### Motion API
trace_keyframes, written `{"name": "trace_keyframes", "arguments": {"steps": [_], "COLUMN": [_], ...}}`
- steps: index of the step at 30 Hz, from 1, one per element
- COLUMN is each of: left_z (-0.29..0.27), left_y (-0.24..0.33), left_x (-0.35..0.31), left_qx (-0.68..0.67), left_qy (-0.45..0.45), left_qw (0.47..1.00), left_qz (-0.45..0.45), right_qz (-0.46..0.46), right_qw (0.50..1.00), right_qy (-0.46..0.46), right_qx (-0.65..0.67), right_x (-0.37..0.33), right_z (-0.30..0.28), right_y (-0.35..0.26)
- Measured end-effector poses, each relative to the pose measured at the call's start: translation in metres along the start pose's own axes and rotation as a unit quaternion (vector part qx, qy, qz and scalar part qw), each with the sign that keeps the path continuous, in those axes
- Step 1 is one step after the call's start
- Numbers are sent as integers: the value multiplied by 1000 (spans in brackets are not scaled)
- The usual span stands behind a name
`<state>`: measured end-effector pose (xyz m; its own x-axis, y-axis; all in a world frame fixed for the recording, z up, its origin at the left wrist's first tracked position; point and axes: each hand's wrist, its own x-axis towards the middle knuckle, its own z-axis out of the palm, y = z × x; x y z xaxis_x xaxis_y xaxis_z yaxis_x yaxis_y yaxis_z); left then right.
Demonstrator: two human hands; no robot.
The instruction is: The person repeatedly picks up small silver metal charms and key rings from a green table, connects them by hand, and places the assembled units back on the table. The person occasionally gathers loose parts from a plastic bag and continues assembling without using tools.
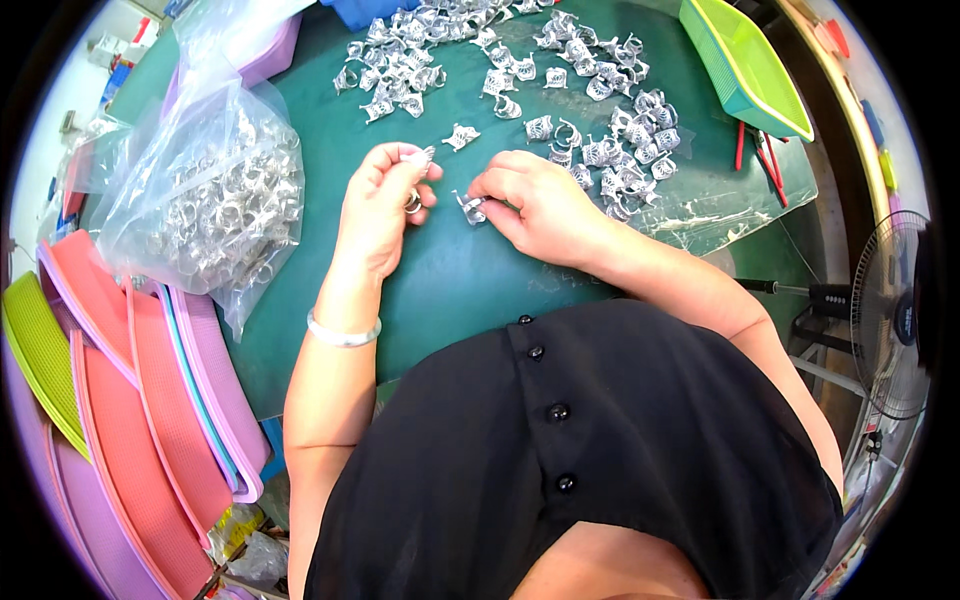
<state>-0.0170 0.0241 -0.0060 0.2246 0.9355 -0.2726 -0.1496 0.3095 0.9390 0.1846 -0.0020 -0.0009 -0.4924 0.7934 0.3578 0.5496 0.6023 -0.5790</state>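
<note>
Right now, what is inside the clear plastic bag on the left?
Through the side of the clear plastic bag a heap of silvery, ring-like pieces shows. The outer ones cover whatever lies deeper, so the middle of the heap cannot be seen.

silver openwork metal rings (400, 55): shiny. green table (445, 305): smooth, scuffed near right corner. bulging clear plastic bag (140, 218), left edge: glossy.
</note>
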Motion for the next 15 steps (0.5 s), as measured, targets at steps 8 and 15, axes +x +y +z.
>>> {"name": "trace_keyframes", "arguments": {"steps": [8,15], "left_z": [2,14], "left_y": [-4,15], "left_x": [-7,10], "left_qx": [-382,54], "left_qy": [-203,11], "left_qw": [894,997], "left_qz": [-120,48], "right_qz": [-79,81], "right_qw": [993,973], "right_qy": [28,-29], "right_qx": [83,-212], "right_x": [29,56], "right_z": [-16,-44], "right_y": [-12,47]}}
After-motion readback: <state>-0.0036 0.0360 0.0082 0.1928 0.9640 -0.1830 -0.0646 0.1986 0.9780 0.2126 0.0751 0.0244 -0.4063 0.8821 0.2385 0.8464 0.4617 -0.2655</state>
